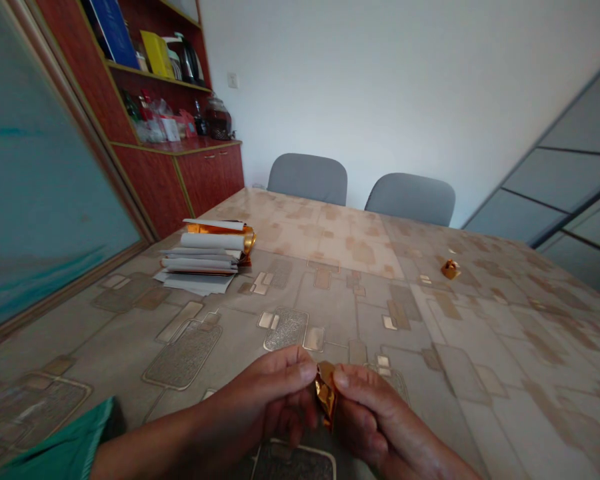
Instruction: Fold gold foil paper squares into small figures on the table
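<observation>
Between my two hands, low in the middle of the view, is a small piece of shiny gold foil paper (326,395), folded and creased. My left hand (285,387) pinches its left edge between thumb and fingers. Its right side is gripped by my right hand (367,413), thumb on top and fingers curled beneath. The foil is held just above the patterned tablecloth (185,353). On the right of the table sits a small folded gold foil piece (450,269), apart from my hands.
A stack of grey-backed gold foil sheets (205,257) lies at the left of the table. Two grey chairs (307,178) stand behind the far edge. A red cabinet (210,173) with shelves holds bottles, a kettle (190,60) and a glass jar (219,119).
</observation>
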Demonstrator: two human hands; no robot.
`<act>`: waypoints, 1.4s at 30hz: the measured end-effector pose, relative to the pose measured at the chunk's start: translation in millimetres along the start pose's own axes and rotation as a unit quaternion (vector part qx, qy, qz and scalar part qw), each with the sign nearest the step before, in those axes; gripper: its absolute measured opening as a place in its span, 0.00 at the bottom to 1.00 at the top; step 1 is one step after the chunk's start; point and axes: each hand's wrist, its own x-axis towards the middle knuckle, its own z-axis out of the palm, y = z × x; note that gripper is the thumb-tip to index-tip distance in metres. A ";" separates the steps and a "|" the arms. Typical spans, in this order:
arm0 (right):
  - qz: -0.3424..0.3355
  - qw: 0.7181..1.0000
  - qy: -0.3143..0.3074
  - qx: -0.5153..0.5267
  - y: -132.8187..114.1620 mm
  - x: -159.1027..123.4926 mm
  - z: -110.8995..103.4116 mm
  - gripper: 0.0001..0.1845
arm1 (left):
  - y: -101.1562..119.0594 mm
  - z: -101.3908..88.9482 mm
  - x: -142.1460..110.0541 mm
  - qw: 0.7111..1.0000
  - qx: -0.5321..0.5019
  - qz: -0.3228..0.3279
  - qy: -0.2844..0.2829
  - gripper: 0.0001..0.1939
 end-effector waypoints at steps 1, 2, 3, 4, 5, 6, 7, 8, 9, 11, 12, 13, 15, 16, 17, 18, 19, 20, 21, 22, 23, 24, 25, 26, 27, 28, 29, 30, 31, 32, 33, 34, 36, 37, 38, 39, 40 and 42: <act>-0.004 1.000 -0.006 -0.012 1.7 0.2 -1.7 0.26 | -2.5 -0.8 1.8 0.999 -0.031 -0.013 -0.003 0.15; -0.007 1.000 -0.014 -0.023 3.2 0.3 -3.5 0.26 | -5.2 -1.4 3.7 0.998 -0.061 -0.026 -0.008 0.15; -0.006 0.999 -0.018 -0.031 4.3 0.3 -5.1 0.25 | -7.7 -1.7 5.3 0.996 -0.083 -0.036 -0.017 0.15; 0.000 0.999 -0.017 -0.034 4.8 0.0 -6.4 0.24 | -9.9 -1.7 6.7 0.994 -0.097 -0.042 -0.026 0.15; 0.007 0.999 -0.011 -0.035 4.6 -0.5 -7.1 0.23 | -11.4 -1.5 7.7 0.993 -0.104 -0.042 -0.030 0.15; 0.010 0.999 -0.005 -0.038 3.8 -1.3 -7.3 0.23 | -12.2 -1.1 8.3 0.993 -0.104 -0.041 -0.030 0.14; 0.011 0.999 -0.001 -0.042 2.5 -2.2 -6.9 0.24 | -12.1 -0.8 8.7 0.994 -0.098 -0.039 -0.028 0.14; 0.010 0.999 0.001 -0.050 0.9 -3.0 -6.2 0.25 | -11.0 -0.5 9.0 0.996 -0.082 -0.035 -0.023 0.14; 0.008 0.998 -0.001 -0.063 -0.8 -3.7 -5.2 0.27 | -9.0 -0.4 9.3 0.998 -0.056 -0.029 -0.016 0.16; 0.016 0.996 -0.012 -0.092 -3.6 -4.5 -3.5 0.27 | -3.0 -0.5 9.9 1.000 0.028 -0.009 -0.007 0.22; 0.028 0.994 -0.018 -0.103 -4.5 -4.5 -2.9 0.27 | 0.6 -0.6 10.3 0.997 0.078 0.004 -0.007 0.25; 0.044 0.993 -0.021 -0.112 -5.0 -4.4 -2.6 0.25 | 4.2 -0.5 10.6 0.992 0.122 0.016 -0.010 0.26; 0.066 0.990 -0.018 -0.120 -4.7 -4.2 -2.7 0.24 | 10.5 -0.2 10.9 0.984 0.176 0.017 -0.028 0.27; 0.069 0.990 -0.012 -0.119 -4.2 -4.3 -3.0 0.23 | 12.8 0.0 10.8 0.982 0.184 0.010 -0.040 0.26; 0.067 0.991 -0.009 -0.116 -3.5 -4.5 -3.5 0.24 | 14.4 0.1 10.4 0.982 0.180 -0.002 -0.050 0.26; 0.063 0.991 -0.007 -0.114 -2.7 -4.7 -4.1 0.24 | 15.2 0.1 9.8 0.984 0.167 -0.017 -0.057 0.25; 0.056 0.992 -0.004 -0.111 -2.0 -5.0 -4.8 0.24 | 15.4 -0.1 9.1 0.987 0.146 -0.031 -0.062 0.24; 0.046 0.994 0.000 -0.103 -1.3 -5.1 -5.7 0.25 | 14.9 -0.2 8.3 0.990 0.116 -0.043 -0.064 0.23; 0.038 0.995 0.003 -0.091 -0.8 -4.9 -6.7 0.27 | 13.8 -0.3 7.5 0.994 0.074 -0.048 -0.060 0.21; 0.028 0.997 0.004 -0.072 -0.4 -4.5 -7.7 0.29 | 12.3 -0.2 6.8 0.997 0.025 -0.048 -0.052 0.19; 0.017 0.999 0.000 -0.047 -0.3 -3.8 -8.3 0.31 | 10.4 0.1 6.2 0.998 -0.026 -0.042 -0.043 0.16; 0.008 1.000 -0.009 -0.019 -0.4 -2.9 -8.6 0.32 | 8.1 0.7 5.8 0.996 -0.075 -0.031 -0.034 0.13; 0.001 1.000 -0.021 0.009 -0.8 -1.9 -8.1 0.32 | 5.4 1.4 5.6 0.993 -0.115 -0.018 -0.027 0.11; -0.006 0.999 -0.032 0.034 -1.4 -0.9 -6.8 0.30 | 2.5 2.2 5.5 0.989 -0.147 -0.005 -0.021 0.09; -0.014 0.998 -0.037 0.054 -2.3 -0.1 -4.6 0.26 | -0.6 3.0 5.6 0.985 -0.169 0.004 -0.018 0.09; -0.022 0.997 -0.035 0.068 -3.5 0.4 -1.5 0.21 | -3.7 3.6 5.7 0.982 -0.186 0.010 -0.018 0.09; -0.027 0.996 -0.035 0.076 -4.9 0.6 2.2 0.17 | -6.8 4.0 5.8 0.980 -0.198 0.013 -0.019 0.08; -0.029 0.996 -0.036 0.078 -6.3 0.7 6.2 0.14 | -9.7 4.1 5.9 0.979 -0.201 0.012 -0.024 0.08; -0.027 0.996 -0.041 0.077 -7.7 0.5 10.3 0.13 | -12.1 4.0 6.0 0.980 -0.195 0.006 -0.030 0.07; -0.023 0.996 -0.047 0.073 -8.9 0.3 13.9 0.14 | -13.9 3.5 6.0 0.983 -0.179 0.000 -0.037 0.07; -0.019 0.996 -0.055 0.069 -9.6 0.1 16.7 0.15 | -14.9 2.9 6.1 0.987 -0.154 -0.006 -0.043 0.07; -0.016 0.996 -0.061 0.065 -9.9 -0.2 18.5 0.16 | -15.0 2.3 6.3 0.991 -0.123 -0.007 -0.044 0.08; -0.020 0.996 -0.064 0.057 -8.9 -0.8 18.7 0.18 | -12.9 1.3 6.9 0.998 -0.061 0.011 -0.032 0.09; -0.021 0.997 -0.061 0.051 -7.8 -1.1 17.4 0.18 | -11.0 1.0 7.4 0.999 -0.036 0.030 -0.022 0.11; -0.020 0.997 -0.057 0.045 -6.5 -1.4 15.5 0.19 | -9.1 0.8 7.9 0.998 -0.014 0.051 -0.014 0.14; -0.018 0.998 -0.054 0.039 -5.3 -1.7 13.5 0.19 | -7.5 0.7 8.4 0.998 0.005 0.068 -0.005 0.16; -0.015 0.998 -0.050 0.033 -4.3 -1.9 11.6 0.19 | -6.4 0.5 8.9 0.997 0.024 0.078 0.000 0.18; -0.005 0.999 -0.045 0.025 -3.5 -2.3 9.4 0.19 | -7.1 -0.5 10.0 0.995 0.054 0.081 0.004 0.18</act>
